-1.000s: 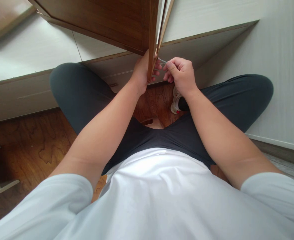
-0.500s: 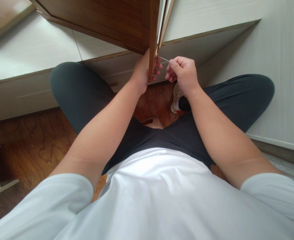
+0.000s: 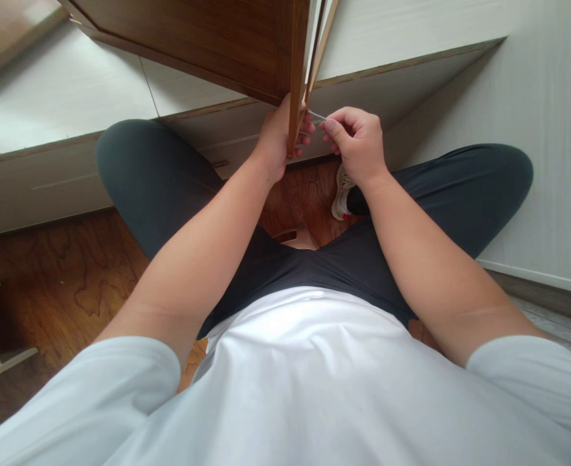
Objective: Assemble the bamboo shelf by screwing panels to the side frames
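Right hand point(image 3: 358, 142), pinching thin metal tool point(image 3: 317, 116), has moved back against wooden door point(image 3: 295, 71) edge from half a second ago, tip re-engaged, while left hand point(image 3: 276, 139) grips that edge.

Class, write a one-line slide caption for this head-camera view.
Seated on the floor, left hand grips a wooden panel while right hand pinches a thin metal tool.

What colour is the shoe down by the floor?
The shoe is white with a bit of red at the sole, peeking out by the right knee in the head view.
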`<move>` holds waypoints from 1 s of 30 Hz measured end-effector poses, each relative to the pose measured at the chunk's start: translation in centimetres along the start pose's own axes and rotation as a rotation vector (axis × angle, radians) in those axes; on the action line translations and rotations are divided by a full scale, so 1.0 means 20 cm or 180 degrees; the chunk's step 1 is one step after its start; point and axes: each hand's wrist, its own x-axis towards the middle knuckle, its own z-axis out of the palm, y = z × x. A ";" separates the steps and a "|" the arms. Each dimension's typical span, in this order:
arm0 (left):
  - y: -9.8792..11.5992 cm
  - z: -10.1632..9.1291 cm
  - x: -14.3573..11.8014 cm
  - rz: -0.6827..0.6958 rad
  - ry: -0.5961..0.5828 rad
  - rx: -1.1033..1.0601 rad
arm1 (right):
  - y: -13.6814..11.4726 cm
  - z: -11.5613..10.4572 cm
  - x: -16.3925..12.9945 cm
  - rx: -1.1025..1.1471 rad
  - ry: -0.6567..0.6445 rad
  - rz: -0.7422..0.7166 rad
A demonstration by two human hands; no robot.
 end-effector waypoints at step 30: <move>-0.03 -0.01 0.01 0.0194 -0.0207 -0.0261 | -0.03 -0.02 0.00 0.0039 -0.0097 0.0084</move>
